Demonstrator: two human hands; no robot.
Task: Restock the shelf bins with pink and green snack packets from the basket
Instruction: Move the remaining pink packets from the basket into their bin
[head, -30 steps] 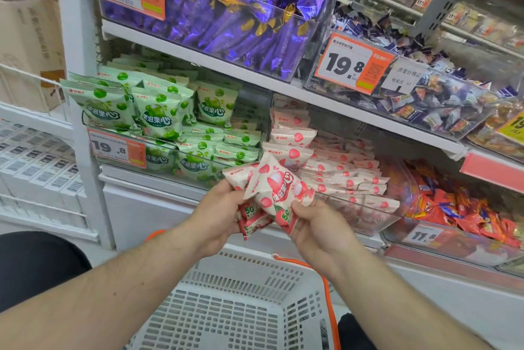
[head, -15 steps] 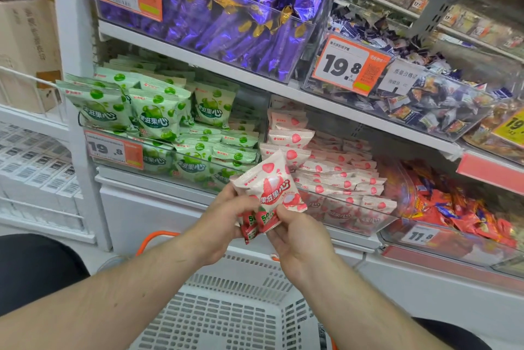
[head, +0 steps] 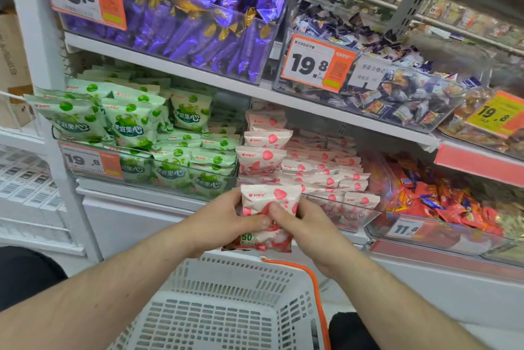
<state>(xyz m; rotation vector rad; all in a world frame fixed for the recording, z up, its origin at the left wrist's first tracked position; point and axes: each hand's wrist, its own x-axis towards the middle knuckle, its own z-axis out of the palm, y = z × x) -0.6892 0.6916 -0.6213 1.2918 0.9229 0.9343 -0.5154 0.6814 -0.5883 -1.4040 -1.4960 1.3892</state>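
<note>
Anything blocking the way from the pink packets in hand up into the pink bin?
Nothing visible does. Both the left hand and right hand hold the pink packets just in front of the pink bin; only its clear front wall, already piled high, must be cleared.

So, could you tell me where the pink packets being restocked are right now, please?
In the head view, the pink packets sit centre frame, gripped by the left hand and right hand, just in front of the pink bin and above the basket.

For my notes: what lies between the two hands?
In the head view, pink packets lie between the left hand and the right hand, gripped by both.
</note>
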